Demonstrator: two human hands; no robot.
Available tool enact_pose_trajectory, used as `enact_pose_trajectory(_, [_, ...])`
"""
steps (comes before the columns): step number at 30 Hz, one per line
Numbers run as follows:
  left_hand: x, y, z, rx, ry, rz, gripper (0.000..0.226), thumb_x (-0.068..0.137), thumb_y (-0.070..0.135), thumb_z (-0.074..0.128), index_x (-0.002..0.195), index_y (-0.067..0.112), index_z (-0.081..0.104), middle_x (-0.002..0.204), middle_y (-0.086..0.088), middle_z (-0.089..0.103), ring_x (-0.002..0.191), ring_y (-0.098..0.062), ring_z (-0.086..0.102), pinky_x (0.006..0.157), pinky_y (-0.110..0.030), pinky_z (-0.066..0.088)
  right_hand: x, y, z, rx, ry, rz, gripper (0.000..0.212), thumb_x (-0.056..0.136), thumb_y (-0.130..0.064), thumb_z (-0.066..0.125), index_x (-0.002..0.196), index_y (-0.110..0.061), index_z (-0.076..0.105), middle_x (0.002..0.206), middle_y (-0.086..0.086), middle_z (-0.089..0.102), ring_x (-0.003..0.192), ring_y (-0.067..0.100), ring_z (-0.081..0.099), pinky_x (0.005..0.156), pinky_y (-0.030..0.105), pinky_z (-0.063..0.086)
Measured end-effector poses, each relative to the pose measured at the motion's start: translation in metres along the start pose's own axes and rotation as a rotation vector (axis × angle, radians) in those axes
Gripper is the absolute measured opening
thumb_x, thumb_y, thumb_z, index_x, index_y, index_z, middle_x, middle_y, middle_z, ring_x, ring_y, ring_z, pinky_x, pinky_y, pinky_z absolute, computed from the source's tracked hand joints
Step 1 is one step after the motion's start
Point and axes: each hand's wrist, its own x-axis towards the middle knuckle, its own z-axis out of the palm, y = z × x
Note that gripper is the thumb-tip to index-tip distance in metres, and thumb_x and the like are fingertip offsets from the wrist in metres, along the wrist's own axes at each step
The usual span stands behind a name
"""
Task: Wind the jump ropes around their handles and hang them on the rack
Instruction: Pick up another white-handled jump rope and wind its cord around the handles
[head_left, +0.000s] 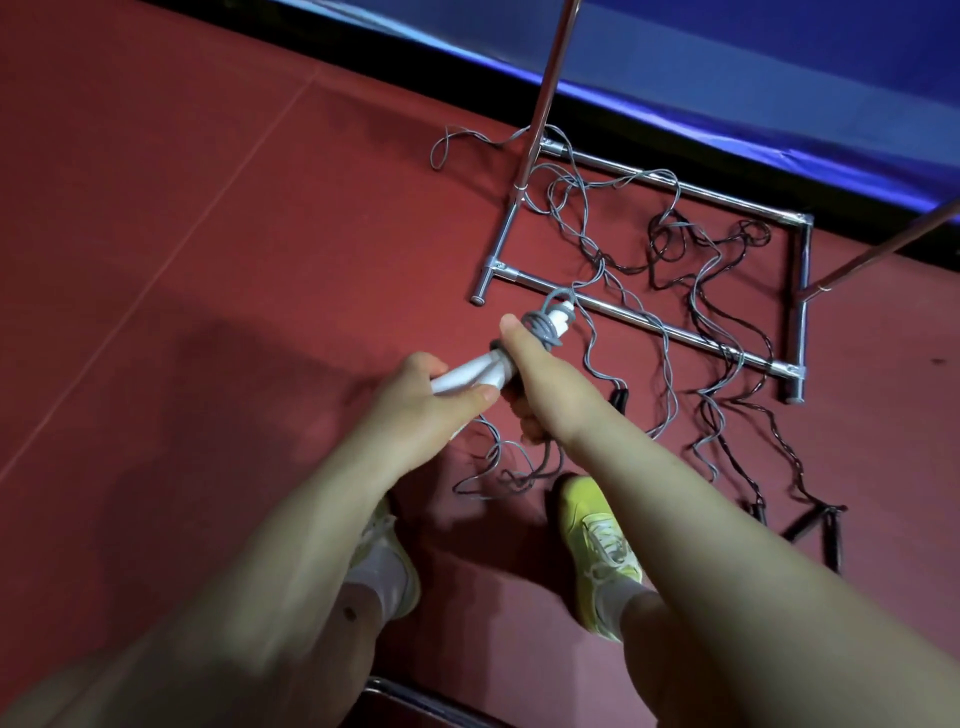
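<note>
- The red floor (156, 260) fills most of the view, with a blue padded mat (779, 78) along its far edge.
- The chrome rack (649, 325) stands on the floor, its base a rectangle of tubes with two uprights rising from it.
- Loose grey rope (582, 218) and black rope (670, 244) lie tangled over and inside the rack base, trailing toward the person's feet.
- Two yellow shoes (597, 540) stand on the floor below the arms.
- The right hand (545, 384) grips the grey rope; its thumb lies straight along the handles, its fingers curl underneath, mostly hidden.
- The left hand (421, 400) holds the near ends of the handles, thumb pressed on top and fingers curled round below.
- The two white handles (483, 371) are held together in the air in front of the rack base, a few grey turns wound around their far ends.
- Black handles (826, 530) lie on the floor at the right; another black handle (618, 397) lies just beside the right forearm.
</note>
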Motion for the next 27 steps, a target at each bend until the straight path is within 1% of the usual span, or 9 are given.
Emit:
enact_pose_trajectory(3, [-0.001,0.011,0.001,0.018,-0.036,0.047,0.055,0.056,0.064,0.06,0.083,0.017,0.054,0.071,0.003,0.058,0.068,-0.018,0.055,0.066,-0.036,0.044,0.0,0.0,-0.005,0.084,0.081,-0.049,0.068,0.08,-0.071,0.044,0.035,-0.02,0.038,0.035,-0.012,0.031,0.041,0.013,0.028,0.051,0.029,0.023])
enact_pose_trajectory(6, [-0.005,0.023,0.004,-0.14,-0.155,0.014,0.049,0.071,0.065,0.059,0.084,0.018,0.062,0.079,-0.002,0.067,0.072,-0.02,0.063,0.078,-0.039,0.053,-0.004,-0.003,-0.009,0.196,0.148,-0.128,0.049,0.063,-0.071,0.046,0.049,-0.025,0.049,0.045,-0.007,0.041,0.052,0.017,0.039,0.061,0.032,0.03])
enact_pose_trajectory(10, [-0.014,0.044,0.005,-0.311,-0.329,-0.132,0.071,0.074,0.079,0.04,0.093,0.017,0.07,0.092,-0.009,0.073,0.08,-0.025,0.07,0.075,-0.039,0.055,-0.011,0.0,-0.017,0.421,0.173,-0.205,0.044,0.077,-0.06,0.049,0.053,-0.026,0.064,0.062,-0.007,0.056,0.071,0.016,0.051,0.073,0.033,0.04])
enact_pose_trajectory(12, [-0.02,0.053,0.004,-0.454,-0.483,-0.159,0.078,0.079,0.076,0.024,0.094,0.014,0.069,0.091,-0.013,0.073,0.079,-0.026,0.07,0.073,-0.038,0.051,-0.017,-0.002,-0.024,0.627,0.165,-0.231,0.038,0.084,-0.049,0.051,0.059,-0.022,0.062,0.054,-0.011,0.056,0.067,0.013,0.051,0.07,0.03,0.041])
enact_pose_trajectory(14, [-0.027,0.057,0.005,-0.563,-0.612,-0.161,0.088,0.069,0.078,0.022,0.096,0.008,0.068,0.089,-0.015,0.072,0.074,-0.028,0.067,0.071,-0.037,0.047,-0.024,-0.008,-0.031,0.725,0.141,-0.268,0.036,0.088,-0.044,0.05,0.063,-0.018,0.053,0.046,-0.009,0.051,0.053,0.011,0.048,0.055,0.024,0.04])
enact_pose_trajectory(16, [-0.026,0.052,0.009,-0.665,-0.723,-0.168,0.092,0.062,0.079,0.025,0.093,0.004,0.067,0.08,-0.014,0.068,0.063,-0.026,0.061,0.062,-0.032,0.043,-0.031,-0.014,-0.033,0.714,0.131,-0.305,0.041,0.095,-0.039,0.044,0.06,-0.016,0.048,0.04,-0.008,0.047,0.04,0.007,0.044,0.045,0.021,0.036])
enact_pose_trajectory(19, [-0.024,0.05,0.015,-0.705,-0.745,-0.19,0.087,0.063,0.081,0.024,0.078,0.006,0.067,0.066,-0.008,0.056,0.049,-0.019,0.045,0.051,-0.026,0.034,-0.037,-0.016,-0.038,0.703,0.105,-0.312,0.045,0.1,-0.029,0.038,0.057,-0.021,0.051,0.04,-0.014,0.047,0.04,0.001,0.043,0.051,0.021,0.034])
enact_pose_trajectory(22, [-0.022,0.052,0.019,-0.631,-0.679,-0.188,0.084,0.074,0.081,0.016,0.075,0.01,0.062,0.059,-0.005,0.051,0.042,-0.014,0.032,0.049,-0.026,0.023,-0.038,-0.012,-0.045,0.558,0.077,-0.277,0.048,0.099,-0.04,0.037,0.055,-0.019,0.041,0.044,-0.004,0.037,0.04,0.009,0.034,0.042,0.019,0.026])
enact_pose_trajectory(27, [-0.005,0.043,0.026,-0.538,-0.492,-0.232,0.085,0.084,0.076,0.011,0.073,0.007,0.059,0.054,-0.005,0.049,0.034,-0.009,0.023,0.047,-0.023,0.016,-0.021,-0.001,-0.051,0.032,0.031,-0.275,0.055,0.089,-0.064,0.029,0.062,-0.018,0.042,0.056,0.005,0.036,0.056,0.021,0.035,0.057,0.036,0.027])
